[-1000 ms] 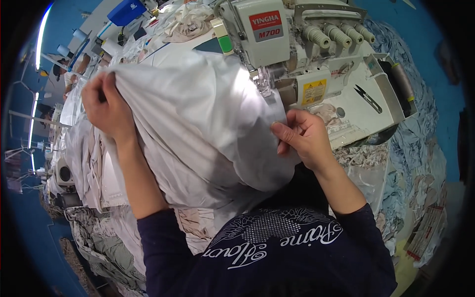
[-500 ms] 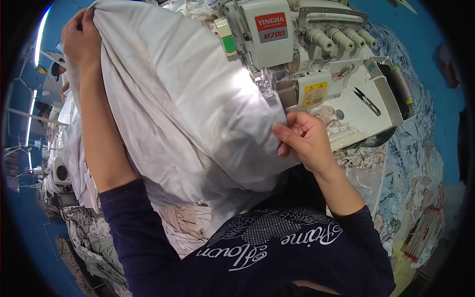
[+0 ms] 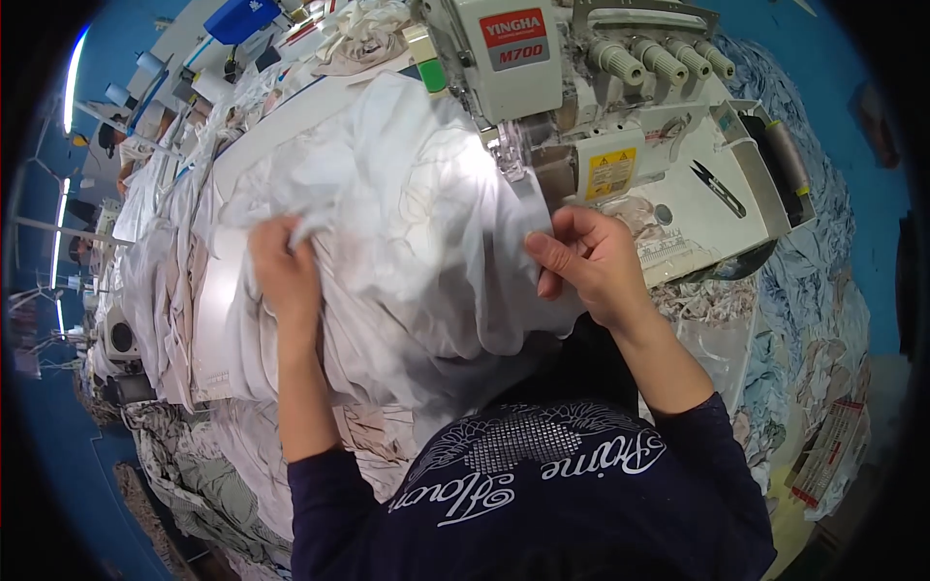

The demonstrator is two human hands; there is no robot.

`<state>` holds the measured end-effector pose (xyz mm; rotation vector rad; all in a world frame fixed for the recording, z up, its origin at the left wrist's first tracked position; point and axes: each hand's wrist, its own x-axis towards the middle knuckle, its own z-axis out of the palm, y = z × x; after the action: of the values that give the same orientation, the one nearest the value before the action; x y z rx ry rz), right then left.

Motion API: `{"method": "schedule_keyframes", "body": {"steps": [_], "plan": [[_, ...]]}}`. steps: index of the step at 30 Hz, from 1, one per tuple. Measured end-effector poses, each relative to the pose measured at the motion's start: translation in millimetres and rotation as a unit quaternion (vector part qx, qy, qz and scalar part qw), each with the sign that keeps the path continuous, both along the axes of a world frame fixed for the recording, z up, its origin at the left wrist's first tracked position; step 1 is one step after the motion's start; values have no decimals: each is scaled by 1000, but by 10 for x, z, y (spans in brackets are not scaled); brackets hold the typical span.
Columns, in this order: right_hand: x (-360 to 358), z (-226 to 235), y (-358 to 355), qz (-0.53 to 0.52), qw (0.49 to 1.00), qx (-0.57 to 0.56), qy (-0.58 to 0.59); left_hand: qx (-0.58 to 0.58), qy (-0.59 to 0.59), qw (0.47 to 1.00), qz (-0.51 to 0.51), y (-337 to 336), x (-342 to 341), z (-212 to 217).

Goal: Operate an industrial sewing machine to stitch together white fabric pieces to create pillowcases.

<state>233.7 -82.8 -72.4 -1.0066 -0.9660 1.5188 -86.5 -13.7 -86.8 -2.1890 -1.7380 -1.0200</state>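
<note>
White fabric (image 3: 426, 232) lies bunched over the machine table, its right edge running under the presser foot (image 3: 511, 160) of a sewing machine (image 3: 518, 68). My right hand (image 3: 596, 266) pinches that edge between thumb and fingers, just in front of the foot. Over the left part of the cloth is my left hand (image 3: 286, 271). Its fingers are smeared by motion, and whether they grip the fabric cannot be made out. The machine's lamp shines brightly on the cloth beside the foot.
Thread snips (image 3: 718, 188) lie on the machine's right-hand bed. Beyond them, a thread cone (image 3: 787, 160) rests in a side tray. Several tension dials (image 3: 664, 61) line the machine's front. Crumpled pale blue cloth (image 3: 814, 252) is heaped at the right, with more fabric (image 3: 170, 281) at the left.
My left hand has come down and inward from the far upper left, and the raised, stretched fabric has dropped into loose folds, uncovering the table behind. My right hand stays at the edge.
</note>
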Motion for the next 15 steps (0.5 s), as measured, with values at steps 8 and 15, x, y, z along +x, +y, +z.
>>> {"method": "schedule_keyframes", "body": {"steps": [8, 15], "plan": [[-4, -10, 10, 2, 1000, -7, -14, 285, -23, 957, 45, 801, -73, 781], [16, -36, 12, -6, 1000, 3, -3, 383, 23, 921, 63, 1444, -284, 1429]]}}
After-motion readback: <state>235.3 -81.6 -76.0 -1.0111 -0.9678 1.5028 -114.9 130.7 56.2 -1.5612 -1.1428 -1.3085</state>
